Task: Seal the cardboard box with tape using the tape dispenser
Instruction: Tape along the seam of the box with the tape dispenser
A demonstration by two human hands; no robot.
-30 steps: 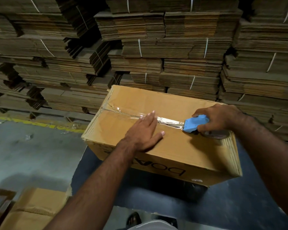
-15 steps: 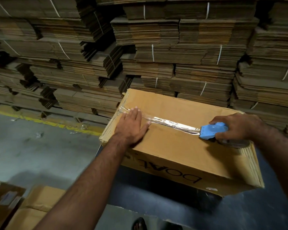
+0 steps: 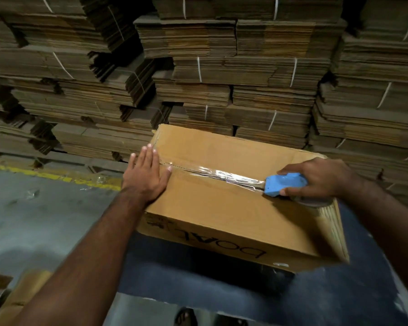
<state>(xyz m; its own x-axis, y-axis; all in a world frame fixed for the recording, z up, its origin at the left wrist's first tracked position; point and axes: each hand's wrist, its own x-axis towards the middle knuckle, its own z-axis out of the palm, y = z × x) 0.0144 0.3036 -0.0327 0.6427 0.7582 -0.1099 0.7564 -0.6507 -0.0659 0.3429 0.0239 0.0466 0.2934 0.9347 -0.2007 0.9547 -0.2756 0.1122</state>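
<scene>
box: cardboard box (image 3: 222,208) sits on a dark blue surface (image 3: 198,285), flaps closed, long axis runs l to r across view, tilted a bit down to the r; printed side faces the camera, lettering upside down.
tape: clear tape strip (image 3: 224,176) lies along the centre seam, same axis as box, from l edge to the dispenser.
dispenser: blue tape dispenser (image 3: 284,184) on box top near r end, on the seam; nose points l along the seam, roll end at the r edge of box.
r hand: right hand (image 3: 320,177) wrapped round dispenser, fingers curled over top, thumb on near side.
l hand: left hand (image 3: 146,177) flat + open, palm down on l end of box top, fingertips at far l edge, thumb touching the tape; holds nothing.
bg: strapped stacks of flat cardboard (image 3: 222,67) behind; yellow floor line (image 3: 45,175) at l.
</scene>
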